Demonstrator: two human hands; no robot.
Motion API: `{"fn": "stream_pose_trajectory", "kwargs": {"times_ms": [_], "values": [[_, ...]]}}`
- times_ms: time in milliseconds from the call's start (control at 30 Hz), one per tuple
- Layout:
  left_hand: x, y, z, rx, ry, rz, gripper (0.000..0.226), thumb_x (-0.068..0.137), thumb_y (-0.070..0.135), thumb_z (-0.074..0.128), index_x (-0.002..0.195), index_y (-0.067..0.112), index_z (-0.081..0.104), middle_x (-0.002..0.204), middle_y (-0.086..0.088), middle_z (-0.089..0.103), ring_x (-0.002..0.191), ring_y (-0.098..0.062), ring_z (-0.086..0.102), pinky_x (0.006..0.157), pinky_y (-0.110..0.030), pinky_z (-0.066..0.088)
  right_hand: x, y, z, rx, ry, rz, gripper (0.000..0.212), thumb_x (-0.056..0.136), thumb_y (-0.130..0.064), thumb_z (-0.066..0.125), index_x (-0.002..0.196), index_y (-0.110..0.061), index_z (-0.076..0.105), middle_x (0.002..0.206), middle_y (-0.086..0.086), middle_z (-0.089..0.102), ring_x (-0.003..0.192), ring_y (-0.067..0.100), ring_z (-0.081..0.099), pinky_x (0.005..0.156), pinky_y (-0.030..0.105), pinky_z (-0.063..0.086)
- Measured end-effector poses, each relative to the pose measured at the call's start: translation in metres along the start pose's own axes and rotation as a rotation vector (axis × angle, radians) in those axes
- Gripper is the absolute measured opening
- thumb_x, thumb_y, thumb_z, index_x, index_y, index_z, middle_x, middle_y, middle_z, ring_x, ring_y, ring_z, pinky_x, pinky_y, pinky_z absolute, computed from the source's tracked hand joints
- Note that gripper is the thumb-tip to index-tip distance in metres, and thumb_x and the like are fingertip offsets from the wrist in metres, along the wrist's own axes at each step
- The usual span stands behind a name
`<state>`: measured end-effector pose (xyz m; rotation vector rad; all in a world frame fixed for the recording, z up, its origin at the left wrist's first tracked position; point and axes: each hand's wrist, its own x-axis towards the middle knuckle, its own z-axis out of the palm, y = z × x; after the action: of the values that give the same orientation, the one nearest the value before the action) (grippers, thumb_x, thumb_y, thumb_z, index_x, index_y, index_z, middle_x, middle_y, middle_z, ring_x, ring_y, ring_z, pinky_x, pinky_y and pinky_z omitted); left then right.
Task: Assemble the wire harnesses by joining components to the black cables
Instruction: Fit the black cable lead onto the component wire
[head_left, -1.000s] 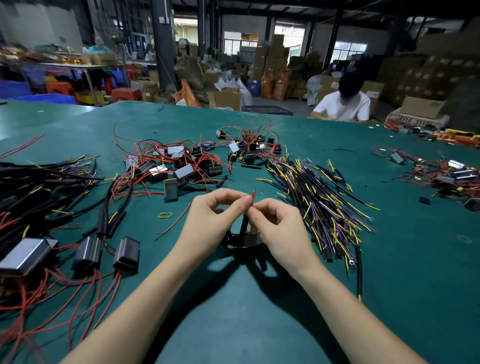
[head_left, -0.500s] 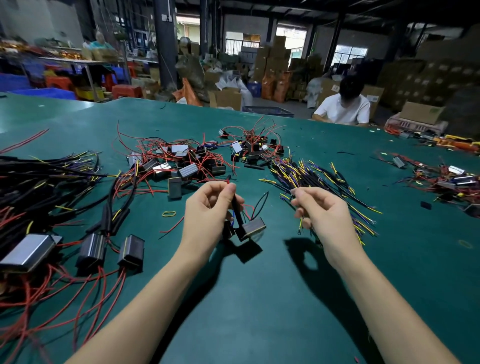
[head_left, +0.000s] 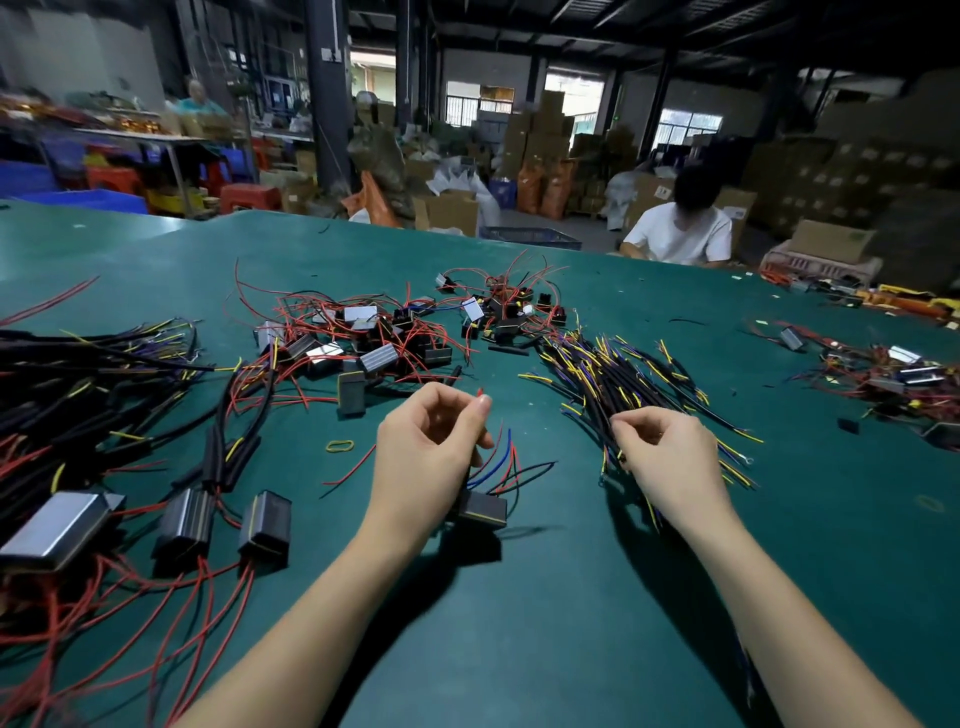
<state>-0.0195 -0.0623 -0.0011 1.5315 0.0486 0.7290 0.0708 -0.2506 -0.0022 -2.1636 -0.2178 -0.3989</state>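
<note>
My left hand (head_left: 431, 447) pinches the red wire tip of a small black box component (head_left: 483, 509), which hangs below it with red, blue and black leads fanning out. My right hand (head_left: 670, 457) lies over the near end of a pile of black cables with yellow and purple ends (head_left: 618, 379), its fingers curled and pinching at one cable there. The two hands are apart, roughly a hand's width between them.
On the green table (head_left: 519, 623), a heap of box components with red wires (head_left: 358, 343) lies ahead, finished harnesses (head_left: 78, 415) at left, three boxes (head_left: 187, 519) near left. A yellow rubber band (head_left: 340, 445) lies nearby. A person in white (head_left: 680, 234) sits across.
The hands were together on the component's wire; my right hand has since moved right onto the cable pile, while my left keeps hold of the component, its box now hanging lower.
</note>
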Motion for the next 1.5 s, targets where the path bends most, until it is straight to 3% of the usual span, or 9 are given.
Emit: {"fn": "stream_pose_trajectory", "kwargs": {"times_ms": [200, 400, 600, 767, 933, 1067, 1200, 1300, 1500], "values": [[-0.005, -0.006, 0.006, 0.01, -0.006, 0.014, 0.014, 0.089, 0.012, 0.064, 0.075, 0.011, 0.061, 0.057, 0.001, 0.063, 0.054, -0.008, 0.058, 0.053, -0.018, 0.047, 0.015, -0.011, 0.02, -0.466, -0.094, -0.071, 0.022, 0.091, -0.02, 0.051, 0.099, -0.019, 0.072, 0.1, 0.003, 0.07, 0.093, 0.028, 0.062, 0.071, 0.031, 0.043], [-0.006, -0.009, 0.007, 0.022, 0.029, 0.044, 0.014, 0.09, 0.014, 0.063, 0.077, 0.011, 0.059, 0.057, 0.0, 0.062, 0.052, -0.007, 0.057, 0.053, -0.019, 0.046, 0.035, -0.022, 0.033, -0.65, -0.108, -0.153, 0.019, 0.094, -0.019, 0.051, 0.096, -0.012, 0.069, 0.098, 0.007, 0.068, 0.093, 0.032, 0.062, 0.071, 0.032, 0.045], [-0.004, -0.011, 0.008, 0.033, 0.059, 0.051, 0.015, 0.09, 0.015, 0.063, 0.077, 0.012, 0.059, 0.056, 0.003, 0.06, 0.052, -0.006, 0.056, 0.054, -0.023, 0.045, 0.05, -0.018, 0.04, -0.869, -0.211, -0.075, 0.013, 0.086, -0.006, 0.055, 0.092, -0.009, 0.066, 0.091, 0.011, 0.063, 0.084, 0.032, 0.059, 0.067, 0.029, 0.039], [-0.004, -0.012, 0.01, 0.035, 0.048, 0.05, 0.016, 0.09, 0.014, 0.064, 0.076, 0.011, 0.059, 0.053, 0.005, 0.059, 0.05, -0.005, 0.054, 0.052, -0.017, 0.044, 0.057, -0.018, 0.038, -0.67, -0.254, 0.038, 0.014, 0.084, -0.013, 0.059, 0.09, -0.012, 0.071, 0.095, 0.01, 0.067, 0.09, 0.032, 0.061, 0.071, 0.03, 0.043], [-0.004, -0.01, 0.009, 0.022, 0.022, 0.024, 0.017, 0.09, 0.015, 0.063, 0.075, 0.012, 0.058, 0.053, 0.003, 0.061, 0.049, -0.006, 0.053, 0.053, -0.017, 0.044, 0.061, -0.033, 0.016, -0.001, -0.203, 0.059, 0.02, 0.083, -0.009, 0.058, 0.065, -0.015, 0.067, 0.068, 0.005, 0.064, 0.054, 0.013, 0.041, 0.052, 0.024, 0.035], [-0.003, -0.008, 0.006, -0.014, -0.003, -0.014, 0.017, 0.091, 0.015, 0.063, 0.075, 0.012, 0.058, 0.054, 0.002, 0.062, 0.049, -0.007, 0.055, 0.052, -0.015, 0.044, 0.044, -0.047, -0.001, 0.46, -0.267, 0.124, 0.013, 0.088, -0.007, 0.058, 0.082, -0.014, 0.066, 0.067, -0.002, 0.066, 0.049, 0.004, 0.041, 0.043, 0.013, 0.032], [-0.003, -0.002, 0.006, -0.108, -0.046, -0.062, 0.014, 0.091, 0.01, 0.061, 0.077, 0.009, 0.059, 0.061, -0.002, 0.066, 0.053, -0.006, 0.059, 0.053, -0.014, 0.046, 0.011, -0.053, -0.006, 0.559, -0.373, 0.091, 0.013, 0.091, -0.008, 0.059, 0.085, -0.015, 0.067, 0.07, -0.001, 0.066, 0.055, 0.007, 0.056, 0.053, 0.017, 0.039], [-0.003, 0.001, 0.005, -0.142, -0.06, -0.069, 0.011, 0.091, 0.01, 0.06, 0.08, 0.008, 0.059, 0.07, -0.004, 0.07, 0.056, -0.008, 0.062, 0.055, -0.013, 0.045, -0.01, -0.054, -0.009, 0.498, -0.386, 0.012, 0.012, 0.09, -0.004, 0.059, 0.085, -0.012, 0.066, 0.066, -0.001, 0.061, 0.048, 0.01, 0.05, 0.046, 0.015, 0.035], [-0.005, 0.005, 0.007, -0.158, -0.078, -0.062, 0.01, 0.091, 0.013, 0.061, 0.081, 0.011, 0.06, 0.082, -0.002, 0.074, 0.064, -0.01, 0.068, 0.058, -0.014, 0.047, -0.03, -0.06, -0.007, 0.376, -0.419, -0.159, 0.011, 0.087, -0.002, 0.065, 0.085, -0.013, 0.068, 0.071, 0.0, 0.062, 0.051, -0.003, 0.05, 0.053, 0.009, 0.042]]}}
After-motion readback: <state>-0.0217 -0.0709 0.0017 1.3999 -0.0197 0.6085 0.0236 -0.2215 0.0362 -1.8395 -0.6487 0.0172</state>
